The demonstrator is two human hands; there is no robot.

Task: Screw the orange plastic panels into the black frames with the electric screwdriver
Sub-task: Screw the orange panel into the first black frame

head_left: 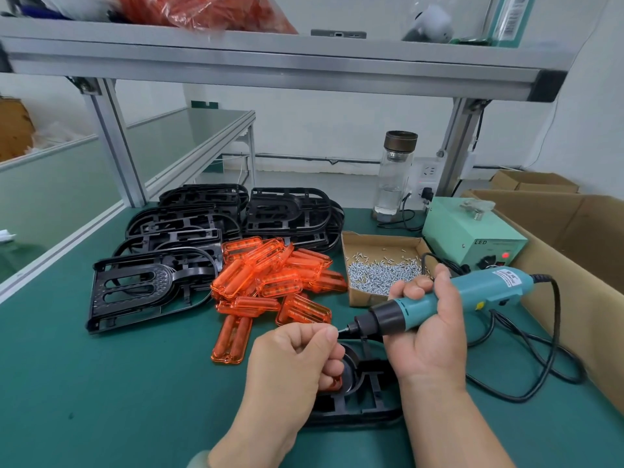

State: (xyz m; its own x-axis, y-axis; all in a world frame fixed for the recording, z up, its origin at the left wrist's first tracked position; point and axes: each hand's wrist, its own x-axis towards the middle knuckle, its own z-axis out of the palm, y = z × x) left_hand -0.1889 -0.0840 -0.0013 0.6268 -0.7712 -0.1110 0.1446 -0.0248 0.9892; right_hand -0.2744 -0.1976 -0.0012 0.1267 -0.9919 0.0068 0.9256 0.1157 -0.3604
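Observation:
My right hand [427, 336] grips the teal electric screwdriver [449, 298], held nearly level with its bit pointing left. My left hand [297, 356] has curled fingers and pinches something tiny, probably a screw, right at the bit tip [341, 330]. Under both hands lies a black frame [358, 396] on the green table; a sliver of an orange panel [334, 384] shows beneath my left fingers. A heap of loose orange panels [273, 282] lies just beyond, with stacked black frames [189, 238] behind and to its left.
An open cardboard tray of small silver screws [381, 271] sits right of the panels. Behind it stand a green power box [469, 234] and a glass bottle [395, 177]. The screwdriver's black cable [540, 366] loops on the table's right. Cardboard boxes [574, 238] line the right edge.

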